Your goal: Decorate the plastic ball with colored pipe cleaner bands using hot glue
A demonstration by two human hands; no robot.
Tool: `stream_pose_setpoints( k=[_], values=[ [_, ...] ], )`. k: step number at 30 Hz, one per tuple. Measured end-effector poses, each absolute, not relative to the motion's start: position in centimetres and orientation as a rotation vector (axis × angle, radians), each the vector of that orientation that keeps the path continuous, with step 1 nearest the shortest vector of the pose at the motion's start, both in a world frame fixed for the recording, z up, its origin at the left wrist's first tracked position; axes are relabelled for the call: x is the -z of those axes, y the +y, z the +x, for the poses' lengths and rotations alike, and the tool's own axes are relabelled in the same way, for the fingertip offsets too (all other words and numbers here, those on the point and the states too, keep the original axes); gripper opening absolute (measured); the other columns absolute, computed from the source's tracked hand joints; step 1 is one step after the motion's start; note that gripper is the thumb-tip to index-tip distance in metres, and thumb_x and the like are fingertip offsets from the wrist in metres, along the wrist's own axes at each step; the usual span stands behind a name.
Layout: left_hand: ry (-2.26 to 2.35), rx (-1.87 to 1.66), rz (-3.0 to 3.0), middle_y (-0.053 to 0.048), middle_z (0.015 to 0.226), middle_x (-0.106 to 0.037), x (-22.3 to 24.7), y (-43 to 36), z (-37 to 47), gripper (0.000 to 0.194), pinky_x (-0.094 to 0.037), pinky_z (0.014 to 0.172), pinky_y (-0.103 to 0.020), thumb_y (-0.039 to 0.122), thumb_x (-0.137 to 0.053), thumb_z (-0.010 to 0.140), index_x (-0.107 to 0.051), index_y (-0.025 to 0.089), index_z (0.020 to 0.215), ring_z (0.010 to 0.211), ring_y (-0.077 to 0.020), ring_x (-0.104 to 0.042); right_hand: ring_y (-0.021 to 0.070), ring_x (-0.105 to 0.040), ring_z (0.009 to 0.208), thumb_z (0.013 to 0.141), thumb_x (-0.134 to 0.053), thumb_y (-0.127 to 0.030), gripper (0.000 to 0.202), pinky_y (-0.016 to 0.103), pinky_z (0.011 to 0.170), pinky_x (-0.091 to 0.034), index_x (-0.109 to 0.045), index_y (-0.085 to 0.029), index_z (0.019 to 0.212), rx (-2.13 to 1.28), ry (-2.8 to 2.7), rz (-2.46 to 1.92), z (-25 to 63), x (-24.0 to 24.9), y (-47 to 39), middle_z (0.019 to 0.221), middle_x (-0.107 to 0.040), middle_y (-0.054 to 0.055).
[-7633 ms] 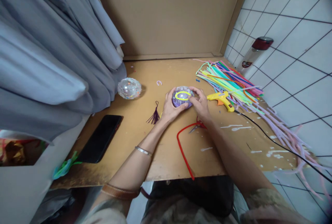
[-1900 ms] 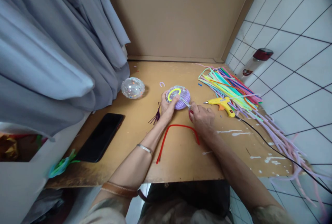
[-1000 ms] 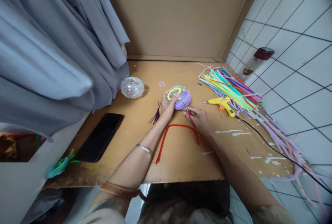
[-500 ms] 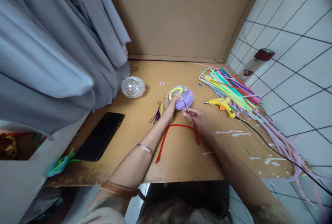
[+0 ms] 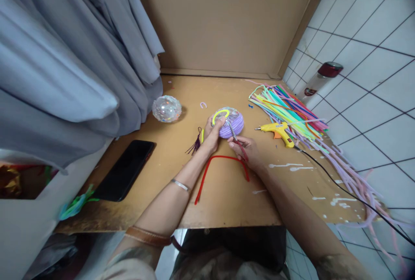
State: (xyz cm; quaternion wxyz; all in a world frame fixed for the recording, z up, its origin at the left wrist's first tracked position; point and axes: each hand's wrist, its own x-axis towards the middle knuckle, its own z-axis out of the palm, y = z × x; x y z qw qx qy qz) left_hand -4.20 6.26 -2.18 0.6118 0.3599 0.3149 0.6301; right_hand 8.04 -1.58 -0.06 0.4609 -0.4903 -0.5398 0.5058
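Near the middle of the wooden table, my left hand [image 5: 212, 134] grips a round ball [image 5: 236, 125] wrapped partly in lilac strands, its top clear and speckled. A yellow curved strip [image 5: 221, 112] lies over the ball's upper left, by my left thumb. My right hand [image 5: 247, 150] holds red-handled scissors [image 5: 234, 134], whose metal blades touch or overlap the ball's front. Below the hands a bent red pipe cleaner [image 5: 223, 157] rests on the table. A dark tassel [image 5: 195, 143] lies just left of my left hand.
A clear speckled ball [image 5: 166, 109] and a black phone [image 5: 125, 171] lie at left, beside a grey curtain [image 5: 81, 55]. To the right are a yellow glue gun [image 5: 279, 131] with a cord, colourful pipe cleaners [image 5: 288, 107] and a bottle [image 5: 319, 82] near the tiled wall.
The ball has shifted very slightly to the right. The scissors have turned a little in my right hand, showing more of their red handles.
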Motion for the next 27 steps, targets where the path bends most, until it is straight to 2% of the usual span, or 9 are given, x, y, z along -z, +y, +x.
stream_pose_setpoints(
  k=[10,13,17,21,27],
  values=[
    [0.734,-1.428,0.821,-0.007,0.102,-0.072,1.8,6.1,-4.0,0.054,-0.053,0.09,-0.034,0.053,-0.076,0.067,-0.065,0.017,0.106,0.094,-0.0206,-0.068,0.0083,-0.036,0.041,0.074,-0.067,-0.066,0.048,0.023,0.044,-0.029,-0.066,-0.019,0.086,-1.163,-1.438,-1.247,8.2,0.1,-1.6,0.047,-0.045,-0.009],
    [0.865,-1.497,0.815,-0.006,0.103,-0.07,2.0,6.2,-4.0,0.057,-0.052,0.09,-0.033,0.053,-0.078,0.065,-0.061,0.019,0.108,0.094,-0.0193,-0.067,0.012,-0.048,0.051,0.081,-0.062,-0.061,0.044,0.025,0.053,-0.036,-0.068,-0.019,0.089,-0.77,-1.587,-1.392,8.5,0.5,-1.6,0.06,-0.058,-0.002],
    [1.03,-1.575,0.816,-0.004,0.104,-0.067,2.2,6.5,-4.2,0.058,-0.05,0.087,-0.03,0.047,-0.082,0.063,-0.055,0.021,0.108,0.093,-0.0175,-0.065,0.0171,-0.059,0.066,0.09,-0.057,-0.045,0.031,0.027,0.065,-0.037,-0.071,-0.019,0.097,-0.165,-1.789,-1.635,9.0,0.6,-1.8,0.077,-0.072,0.005],
    [1.085,-1.602,0.816,-0.003,0.104,-0.065,2.4,6.9,-4.3,0.053,-0.049,0.087,-0.029,0.046,-0.079,0.068,-0.051,0.022,0.107,0.09,-0.0155,-0.064,0.0176,-0.062,0.068,0.095,-0.053,-0.04,0.028,0.028,0.067,-0.034,-0.071,-0.018,0.097,0.093,-1.938,-1.73,9.2,0.5,-2.0,0.08,-0.075,0.007],
    [1.129,-1.6,0.896,-0.003,0.106,-0.064,2.8,6.5,-4.2,0.06,-0.049,0.087,-0.028,0.048,-0.082,0.066,-0.049,0.024,0.11,0.091,-0.016,-0.064,0.0177,-0.06,0.067,0.098,-0.048,-0.037,0.03,0.031,0.067,-0.027,-0.07,-0.017,0.095,0.414,-1.998,-1.798,8.9,0.7,-1.7,0.081,-0.075,0.009]
  ],
)
